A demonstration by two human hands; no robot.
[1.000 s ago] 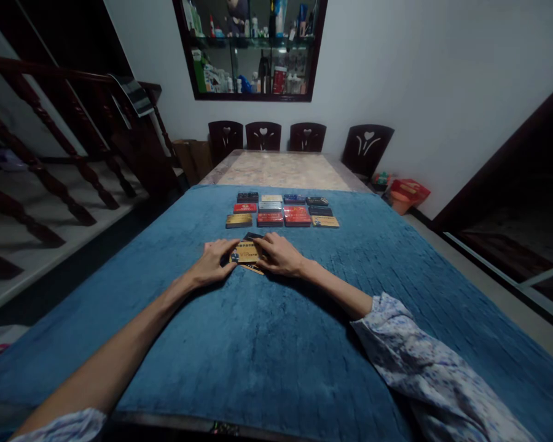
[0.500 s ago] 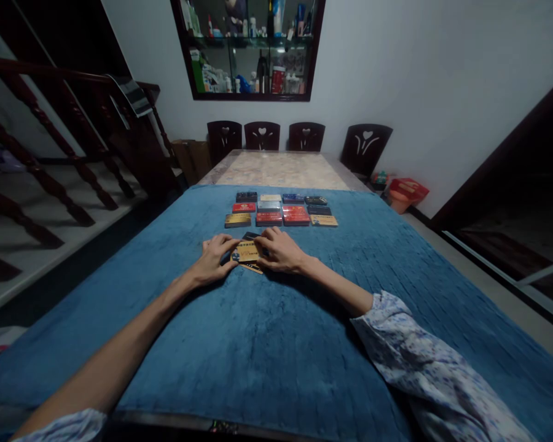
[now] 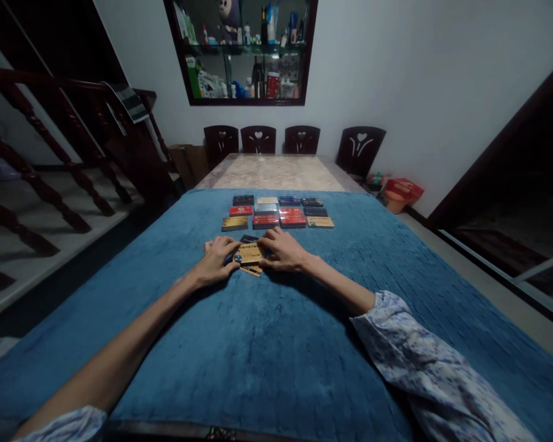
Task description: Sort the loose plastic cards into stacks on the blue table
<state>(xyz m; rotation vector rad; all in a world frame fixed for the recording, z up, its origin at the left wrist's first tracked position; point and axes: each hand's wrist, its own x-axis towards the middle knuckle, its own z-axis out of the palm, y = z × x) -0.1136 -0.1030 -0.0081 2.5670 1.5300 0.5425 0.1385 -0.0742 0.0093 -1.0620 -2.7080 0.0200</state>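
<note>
Between my two hands is a small bundle of plastic cards with a gold VIP card facing up. My left hand pinches its left end with thumb and fingers. At the right end, the fingers of my right hand are closed on the same cards. A tan card with a dark stripe sticks out underneath towards me. Beyond it, a black card shows partly behind the bundle. How many cards are in the bundle I cannot tell.
Past my hands lie rows of card stacks, among them a red stack, a gold stack and a tan stack. A blue cloth covers the near table. Dark chairs stand at the far end.
The view has shifted slightly, tilting up a little. Both hands still hold the cards in nearly the same place; the tan card underneath and the black card behind show a bit more.
</note>
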